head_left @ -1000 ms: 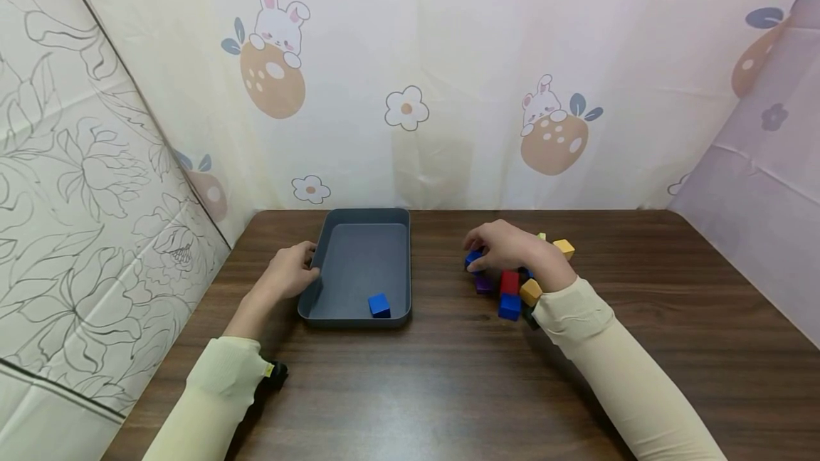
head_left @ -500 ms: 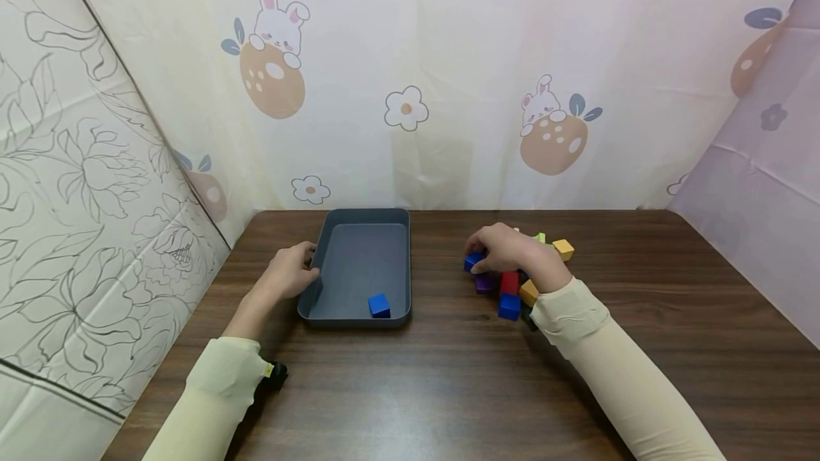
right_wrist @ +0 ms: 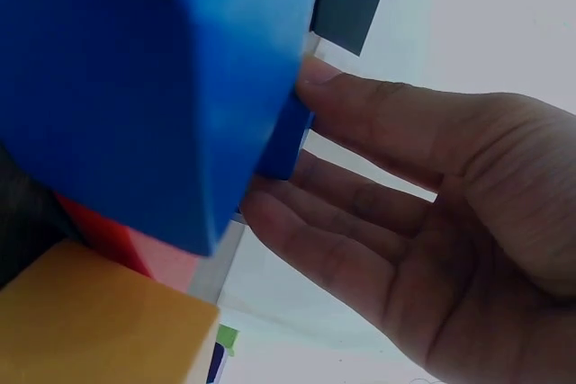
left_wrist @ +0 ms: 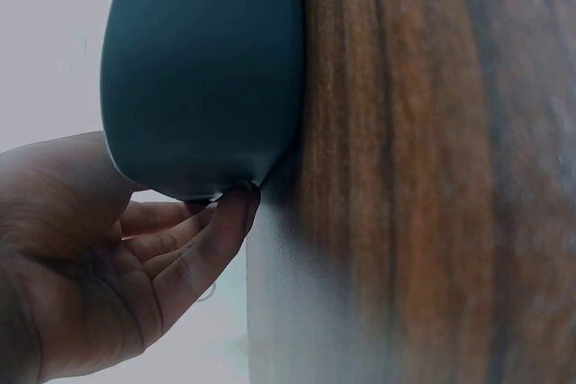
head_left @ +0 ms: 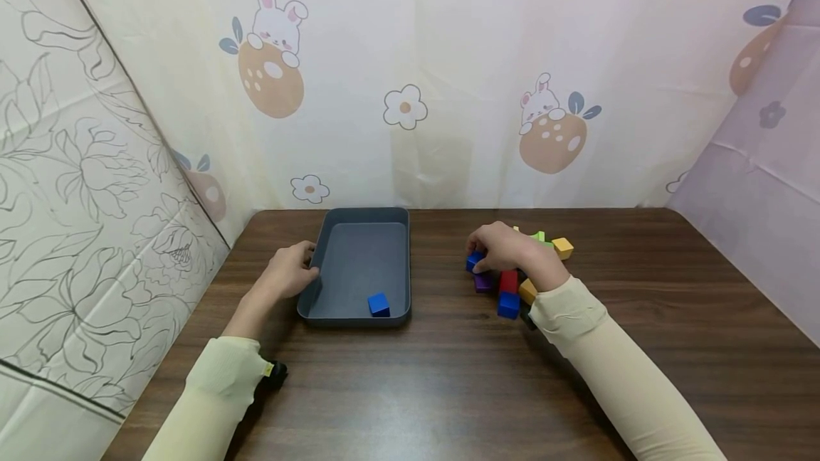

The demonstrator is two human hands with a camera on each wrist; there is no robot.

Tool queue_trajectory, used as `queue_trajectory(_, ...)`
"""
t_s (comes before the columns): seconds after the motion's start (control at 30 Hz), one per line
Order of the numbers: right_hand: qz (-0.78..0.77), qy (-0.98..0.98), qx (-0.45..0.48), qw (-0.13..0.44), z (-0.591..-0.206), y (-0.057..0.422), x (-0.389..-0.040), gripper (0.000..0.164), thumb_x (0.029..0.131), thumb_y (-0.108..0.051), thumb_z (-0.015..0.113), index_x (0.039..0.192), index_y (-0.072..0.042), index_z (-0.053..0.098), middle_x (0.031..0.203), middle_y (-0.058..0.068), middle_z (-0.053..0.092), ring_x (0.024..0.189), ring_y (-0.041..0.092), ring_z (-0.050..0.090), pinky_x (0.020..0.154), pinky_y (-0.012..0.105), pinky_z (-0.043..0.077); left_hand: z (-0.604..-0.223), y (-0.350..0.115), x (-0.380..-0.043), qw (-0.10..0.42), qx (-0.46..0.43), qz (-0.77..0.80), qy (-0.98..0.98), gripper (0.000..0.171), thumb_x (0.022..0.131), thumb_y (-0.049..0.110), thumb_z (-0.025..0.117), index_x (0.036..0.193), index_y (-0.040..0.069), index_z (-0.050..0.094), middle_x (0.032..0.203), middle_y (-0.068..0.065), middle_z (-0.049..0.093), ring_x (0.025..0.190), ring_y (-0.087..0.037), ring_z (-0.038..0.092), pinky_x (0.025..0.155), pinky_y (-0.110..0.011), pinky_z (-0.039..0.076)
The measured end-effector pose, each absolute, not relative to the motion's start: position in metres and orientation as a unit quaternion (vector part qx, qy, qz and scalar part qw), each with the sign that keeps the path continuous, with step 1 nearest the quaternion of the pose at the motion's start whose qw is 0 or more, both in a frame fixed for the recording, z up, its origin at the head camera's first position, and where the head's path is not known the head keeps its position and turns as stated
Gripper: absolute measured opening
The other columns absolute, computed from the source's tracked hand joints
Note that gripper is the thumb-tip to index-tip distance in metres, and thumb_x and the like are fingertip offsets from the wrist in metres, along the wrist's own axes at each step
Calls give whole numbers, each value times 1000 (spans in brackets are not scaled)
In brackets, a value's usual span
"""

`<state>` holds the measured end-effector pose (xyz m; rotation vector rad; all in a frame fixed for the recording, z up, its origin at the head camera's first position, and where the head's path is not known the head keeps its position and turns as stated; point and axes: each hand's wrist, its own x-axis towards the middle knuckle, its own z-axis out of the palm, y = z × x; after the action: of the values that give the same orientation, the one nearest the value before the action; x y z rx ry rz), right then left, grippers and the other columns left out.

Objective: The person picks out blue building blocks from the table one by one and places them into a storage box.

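My left hand (head_left: 290, 273) rests at the left wall of a dark grey tray (head_left: 408, 262). In the left wrist view its fingertips (left_wrist: 236, 209) touch the outside of the tray, low near the table. One blue block (head_left: 379, 304) lies inside, at the front right corner. To the right, my right hand (head_left: 506, 246) pinches another blue block (head_left: 473, 262) between thumb and fingers, over a purple block (head_left: 483, 282). The right wrist view shows the thumb and fingers on opposite sides of that blue block (right_wrist: 289, 138), with a large blue block (right_wrist: 108, 96) nearer the camera.
Near the right hand lie a red block (head_left: 509, 281), a blue block (head_left: 509, 305) in front of it, an orange block (head_left: 528, 292), a green block (head_left: 539, 236) and a yellow block (head_left: 563, 248). A patterned curtain (head_left: 448, 77) hangs behind the wooden table (head_left: 410, 390).
The right hand has shifted very slightly and stays on the blue block; more of the green block shows behind it. The left hand and tray have stayed put.
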<state>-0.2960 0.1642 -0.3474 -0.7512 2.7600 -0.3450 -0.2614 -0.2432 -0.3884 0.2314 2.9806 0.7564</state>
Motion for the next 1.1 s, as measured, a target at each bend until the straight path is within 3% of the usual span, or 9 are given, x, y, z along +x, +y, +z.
queue_trajectory(0.37,-111,949,-266,130,-347,164,-295,26,84,-9,78,109,-6,72,103,13,70,88,22,61,80,45,58,-390,-244,-264,29,75,242,967,52,92,10,60,139,-9,48,118,-30,65,103,-37,62,83,-52,54)
queue_trajectory(0.6,-122,949,-263,123,-343,167,-293,25,85,-5,75,110,-6,73,109,15,69,96,27,62,85,48,57,-389,-243,-262,30,71,244,967,52,92,10,61,139,-7,48,117,-29,65,103,-37,62,84,-52,54)
queue_trajectory(1.1,-125,944,-290,95,-331,165,-288,25,86,-6,73,112,-6,72,110,15,71,103,30,63,88,50,55,-388,-242,-261,18,81,242,967,50,91,9,62,137,-9,50,115,-29,66,104,-38,61,85,-53,53)
